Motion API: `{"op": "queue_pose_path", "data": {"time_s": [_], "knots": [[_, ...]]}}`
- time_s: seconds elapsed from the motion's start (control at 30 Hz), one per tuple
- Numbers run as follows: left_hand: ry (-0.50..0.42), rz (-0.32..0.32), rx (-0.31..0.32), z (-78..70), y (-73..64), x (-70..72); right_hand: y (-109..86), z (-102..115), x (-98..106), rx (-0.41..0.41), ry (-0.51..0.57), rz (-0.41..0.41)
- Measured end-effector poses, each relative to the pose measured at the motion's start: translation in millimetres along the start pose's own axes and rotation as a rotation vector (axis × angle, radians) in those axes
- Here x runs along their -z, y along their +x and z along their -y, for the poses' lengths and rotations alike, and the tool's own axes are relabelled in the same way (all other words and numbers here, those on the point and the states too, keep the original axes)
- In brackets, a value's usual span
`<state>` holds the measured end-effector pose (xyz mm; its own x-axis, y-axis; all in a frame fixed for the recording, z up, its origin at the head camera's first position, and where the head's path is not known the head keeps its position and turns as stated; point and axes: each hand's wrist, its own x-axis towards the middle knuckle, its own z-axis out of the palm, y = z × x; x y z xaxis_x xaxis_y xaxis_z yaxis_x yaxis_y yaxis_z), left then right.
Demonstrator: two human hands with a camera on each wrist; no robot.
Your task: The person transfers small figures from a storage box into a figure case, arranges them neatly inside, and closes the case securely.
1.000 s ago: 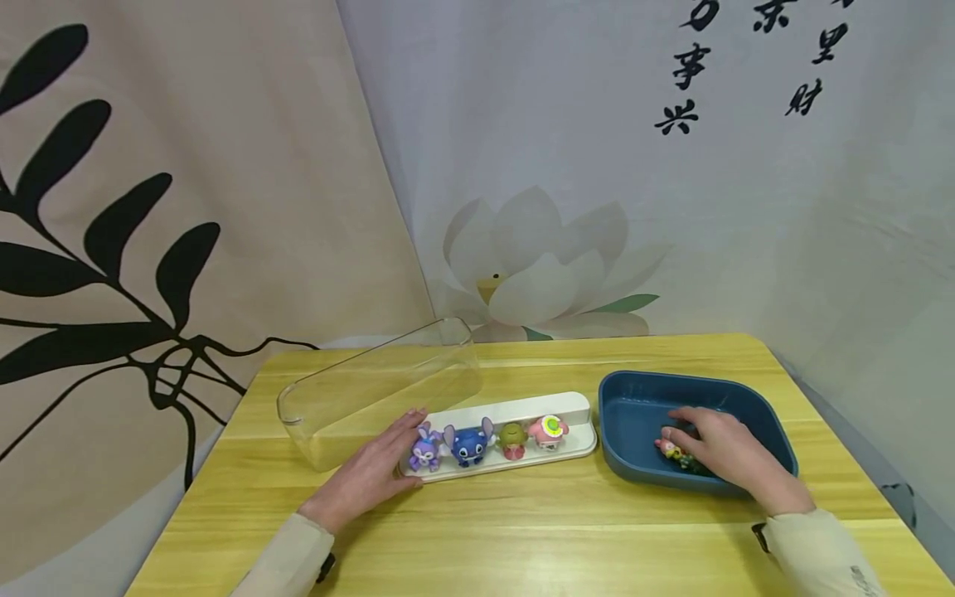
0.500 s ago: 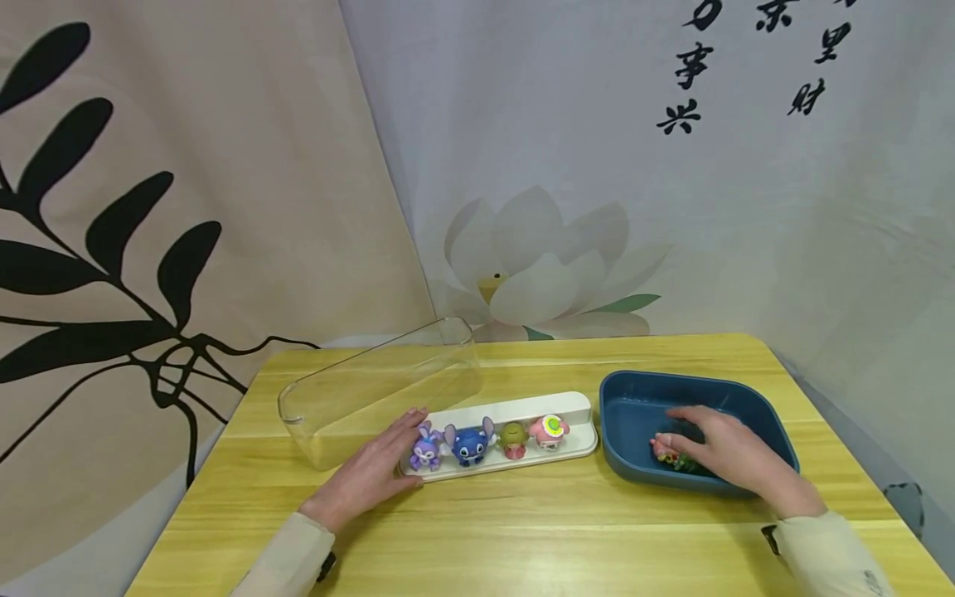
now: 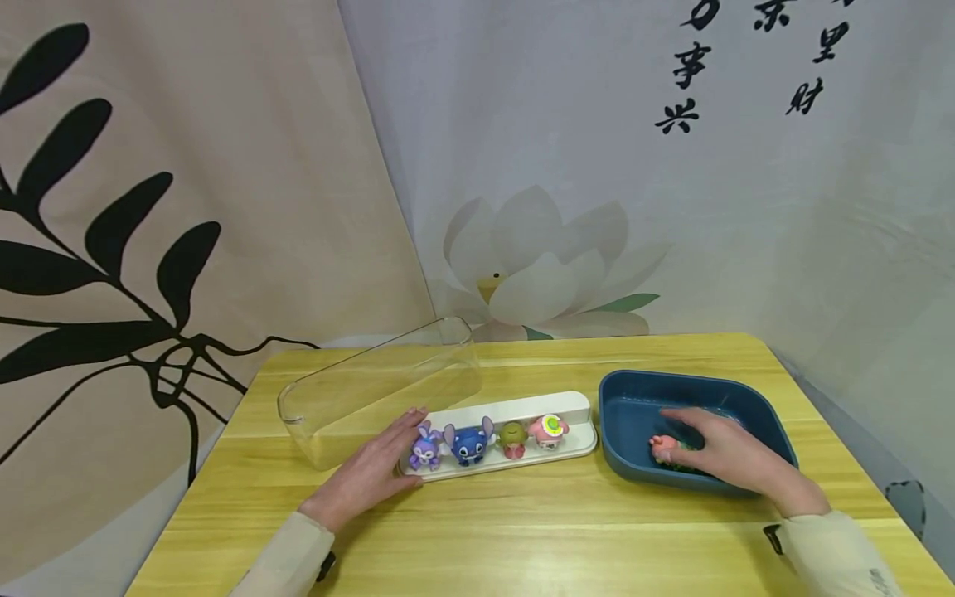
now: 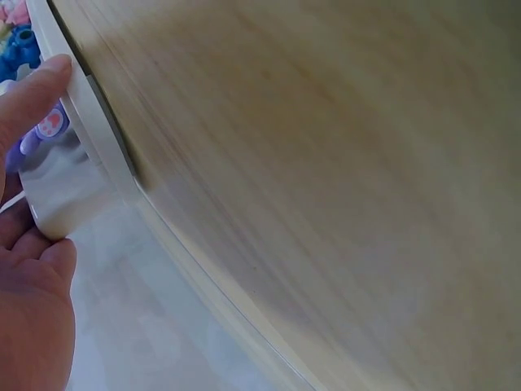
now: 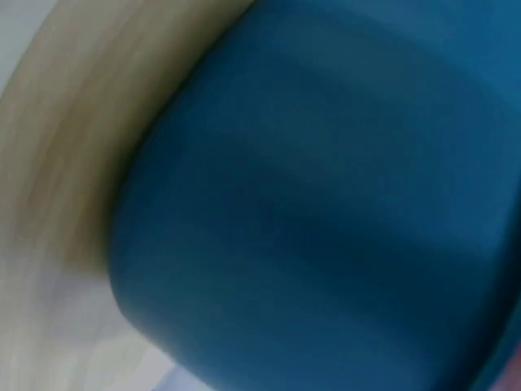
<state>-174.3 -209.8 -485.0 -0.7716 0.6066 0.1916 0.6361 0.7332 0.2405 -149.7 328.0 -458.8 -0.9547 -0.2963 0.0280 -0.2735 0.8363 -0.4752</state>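
Observation:
My left hand [image 3: 369, 481] grips the left end of a long white display base [image 3: 582, 406]; in the left wrist view the thumb [image 4: 49, 81] presses its edge and the other fingers curl round the far side. On the base stand a purple rabbit figurine [image 3: 425, 449], a blue big-eared figurine [image 3: 470, 445], a green-headed figurine [image 3: 512, 439] and a pink figurine with a yellow-green flower [image 3: 548, 431]. Inside a blue basin [image 3: 615, 394], my right hand [image 3: 724, 448] has its index finger and thumb apart, with the thumb overlapping a small pink figurine [image 3: 661, 444].
A clear rectangular cover [image 3: 380, 381] lies behind the base on the wooden table [image 3: 522, 531]. Under the right hand, something green shows beside the pink figurine. A printed curtain [image 3: 552, 124] hangs behind the table.
In the basin, the pink figurine has turned and shows more pink, while the right hand has shifted slightly. My left hand and the base stay where they were.

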Motion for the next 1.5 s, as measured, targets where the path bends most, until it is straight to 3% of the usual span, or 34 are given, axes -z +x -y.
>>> {"op": "queue_pose_path", "data": {"time_s": [0.33,0.87,1.2,1.5], "knots": [[-0.012,0.014,0.005,-0.7,-0.1,0.7,4.3,1.2,-4.8,-0.03,0.062,0.078],[-0.019,0.018,0.005,-0.4,0.1,-0.4,5.4,-1.1,-7.5,0.004,0.03,0.082],[-0.034,0.002,-0.007,1.4,-0.5,-0.7,7.2,6.0,-3.5,-0.013,0.037,0.032],[-0.029,0.004,-0.007,1.3,-1.0,1.4,8.7,14.9,3.4,-0.011,0.064,-0.076]]}}
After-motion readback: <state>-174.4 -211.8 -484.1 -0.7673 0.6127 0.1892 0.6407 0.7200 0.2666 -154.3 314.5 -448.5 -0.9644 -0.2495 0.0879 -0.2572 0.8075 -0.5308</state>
